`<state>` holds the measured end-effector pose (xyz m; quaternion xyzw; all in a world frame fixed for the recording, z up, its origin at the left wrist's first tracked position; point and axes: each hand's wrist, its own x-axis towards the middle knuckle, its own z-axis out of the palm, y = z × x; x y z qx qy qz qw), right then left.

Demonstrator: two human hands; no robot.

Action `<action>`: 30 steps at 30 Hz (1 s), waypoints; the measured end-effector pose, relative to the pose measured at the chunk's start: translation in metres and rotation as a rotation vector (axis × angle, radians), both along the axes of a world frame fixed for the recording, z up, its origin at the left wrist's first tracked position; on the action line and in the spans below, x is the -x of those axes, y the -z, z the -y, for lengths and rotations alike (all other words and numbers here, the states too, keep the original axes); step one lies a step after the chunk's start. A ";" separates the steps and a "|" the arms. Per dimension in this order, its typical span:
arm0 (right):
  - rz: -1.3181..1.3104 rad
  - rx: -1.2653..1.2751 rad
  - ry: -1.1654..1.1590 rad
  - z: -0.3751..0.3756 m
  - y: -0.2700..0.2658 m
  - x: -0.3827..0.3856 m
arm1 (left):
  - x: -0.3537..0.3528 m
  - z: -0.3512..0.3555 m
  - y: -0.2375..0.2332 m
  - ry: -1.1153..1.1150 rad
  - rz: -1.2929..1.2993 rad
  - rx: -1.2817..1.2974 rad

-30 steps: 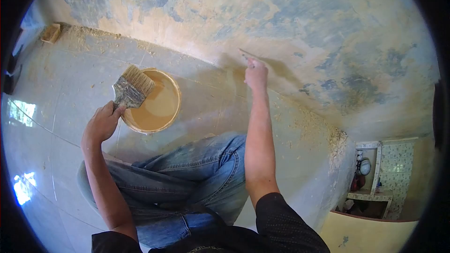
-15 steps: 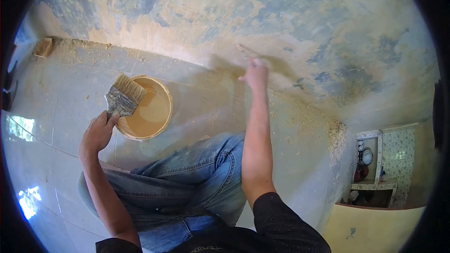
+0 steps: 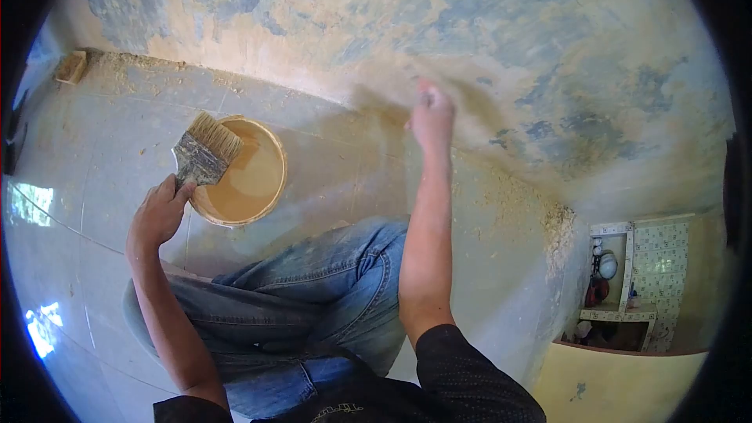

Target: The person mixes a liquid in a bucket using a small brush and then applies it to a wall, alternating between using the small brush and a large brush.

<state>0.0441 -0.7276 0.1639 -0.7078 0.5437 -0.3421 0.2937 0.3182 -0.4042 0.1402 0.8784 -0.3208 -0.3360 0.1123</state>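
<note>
Glare (image 3: 43,330) flared on the glossy floor (image 3: 106,164) at eight and nine o'clock. My right hand (image 3: 432,115) looked blurred at one o'clock, soft shadows (image 3: 474,106) flanking it. The lens bowed straight lines and blackened the corners.

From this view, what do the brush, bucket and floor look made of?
Brush: straw-coloured bristles, natural or synthetic unclear; the dark, smeared band below could be metal, but residue hides it.
Bucket: probably plastic, judging by its thick, rounded rim; tan residue masks the finish.
Floor: likely glazed tile, glossy, with straight joint lines and bright reflections.
</note>
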 end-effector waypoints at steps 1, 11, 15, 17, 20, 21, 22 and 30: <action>-0.002 -0.001 0.004 0.003 -0.006 0.005 | -0.001 -0.001 0.004 0.004 0.015 0.034; -0.146 -0.025 -0.024 0.027 0.027 0.008 | 0.001 0.001 -0.001 -0.015 -0.005 0.059; 0.232 0.389 0.226 0.031 0.002 0.019 | 0.000 0.000 0.003 -0.016 0.006 0.048; 0.274 0.217 0.302 0.024 0.004 0.020 | 0.000 0.001 0.003 -0.001 0.030 0.043; 0.009 0.023 0.147 0.028 0.033 0.019 | -0.001 -0.001 0.009 -0.011 -0.010 0.084; -0.178 0.067 -0.024 0.031 0.038 0.015 | 0.000 0.000 0.008 -0.007 -0.010 0.085; -0.180 0.108 -0.025 0.036 0.038 0.015 | 0.001 0.000 0.007 -0.010 -0.023 0.082; 0.263 0.101 0.134 0.017 0.016 0.006 | 0.002 0.001 0.006 0.016 0.032 0.057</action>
